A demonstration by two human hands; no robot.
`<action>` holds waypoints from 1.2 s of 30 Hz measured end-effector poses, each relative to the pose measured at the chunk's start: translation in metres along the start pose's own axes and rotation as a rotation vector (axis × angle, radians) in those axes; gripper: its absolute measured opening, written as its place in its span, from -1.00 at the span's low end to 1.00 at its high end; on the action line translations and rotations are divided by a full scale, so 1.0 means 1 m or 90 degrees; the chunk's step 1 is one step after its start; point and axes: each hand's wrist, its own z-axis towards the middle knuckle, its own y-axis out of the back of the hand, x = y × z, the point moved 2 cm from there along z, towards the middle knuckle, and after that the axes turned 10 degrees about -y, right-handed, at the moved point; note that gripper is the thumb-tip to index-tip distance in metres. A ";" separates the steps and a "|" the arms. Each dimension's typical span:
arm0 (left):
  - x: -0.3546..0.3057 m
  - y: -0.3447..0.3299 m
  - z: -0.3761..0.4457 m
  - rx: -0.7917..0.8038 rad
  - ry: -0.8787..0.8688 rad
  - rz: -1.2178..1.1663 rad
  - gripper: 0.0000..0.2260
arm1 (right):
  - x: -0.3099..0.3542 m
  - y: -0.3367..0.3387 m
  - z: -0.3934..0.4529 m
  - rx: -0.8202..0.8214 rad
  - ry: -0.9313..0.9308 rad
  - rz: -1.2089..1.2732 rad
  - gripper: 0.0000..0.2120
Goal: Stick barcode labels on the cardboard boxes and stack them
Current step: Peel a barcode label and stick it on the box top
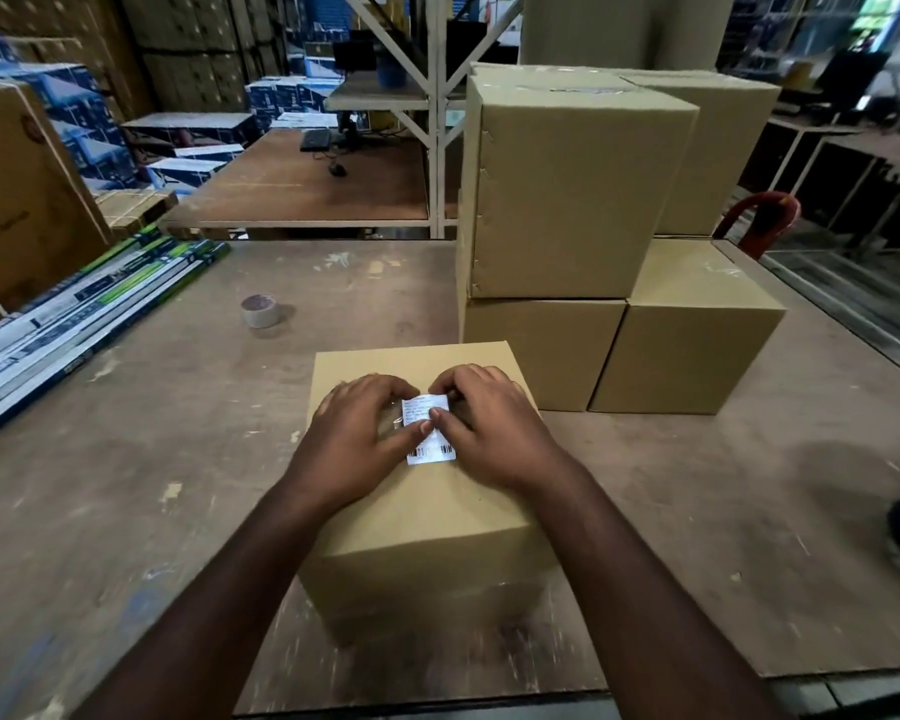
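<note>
From your head camera, your left hand (357,433) and right hand (489,433) press fingertips onto the barcode label (430,433) atop the near cardboard box (422,506). Uneven pressing could wrinkle it; the stacked boxes (572,200) wait just beyond.

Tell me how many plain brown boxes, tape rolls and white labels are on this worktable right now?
Plain cardboard boxes: 5, namely the near box under both hands, three stacked boxes, and one rear box partly hidden.
Tape roll: 1
Barcode label: 1
Total: 7
</note>
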 end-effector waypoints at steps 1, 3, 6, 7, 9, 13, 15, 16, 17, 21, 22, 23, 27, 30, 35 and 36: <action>-0.001 0.001 0.000 -0.006 0.004 -0.028 -0.70 | -0.001 0.001 -0.001 0.003 -0.010 0.031 -0.83; -0.001 0.004 -0.001 -0.024 0.009 -0.069 -0.70 | -0.004 0.001 -0.001 0.011 -0.029 0.112 -0.80; -0.001 0.007 -0.001 -0.048 0.045 -0.182 -0.77 | -0.007 0.001 0.001 0.016 -0.042 0.243 -0.73; -0.001 0.008 -0.001 -0.054 0.060 -0.227 -0.77 | -0.007 0.002 0.002 0.014 -0.045 0.273 -0.71; 0.001 0.009 -0.002 -0.069 0.086 -0.294 -0.72 | -0.008 0.004 0.003 0.022 -0.070 0.319 -0.67; 0.003 0.010 -0.002 -0.098 0.119 -0.372 -0.63 | -0.010 0.003 0.006 0.047 -0.124 0.366 -0.72; 0.002 0.012 -0.002 -0.112 0.127 -0.404 -0.64 | -0.009 0.002 0.007 0.051 -0.143 0.389 -0.81; 0.001 0.012 -0.002 -0.118 0.131 -0.415 -0.66 | -0.010 0.002 0.008 0.047 -0.156 0.406 -0.85; 0.001 0.012 -0.002 -0.121 0.137 -0.421 -0.67 | -0.010 0.004 0.008 0.040 -0.170 0.429 -0.87; -0.001 0.012 -0.002 -0.112 0.147 -0.419 -0.75 | -0.010 0.009 0.010 0.014 -0.238 0.595 -0.73; -0.002 0.012 -0.002 -0.113 0.149 -0.425 -0.77 | -0.010 0.010 0.010 0.017 -0.243 0.613 -0.67; -0.003 0.012 -0.002 -0.113 0.150 -0.429 -0.79 | -0.010 0.011 0.011 0.020 -0.244 0.610 -0.61; -0.006 0.012 -0.002 -0.101 0.151 -0.429 -0.83 | -0.015 0.014 0.010 -0.029 -0.280 0.609 -0.62; -0.007 0.013 -0.002 -0.127 0.169 -0.450 -0.87 | -0.011 0.018 0.008 0.002 -0.279 0.577 -0.71; -0.008 0.015 -0.002 -0.126 0.181 -0.456 -0.91 | -0.003 0.009 0.007 0.139 -0.185 0.561 -0.94; -0.008 0.015 -0.002 -0.126 0.182 -0.458 -0.92 | -0.003 0.011 0.008 0.131 -0.193 0.568 -0.97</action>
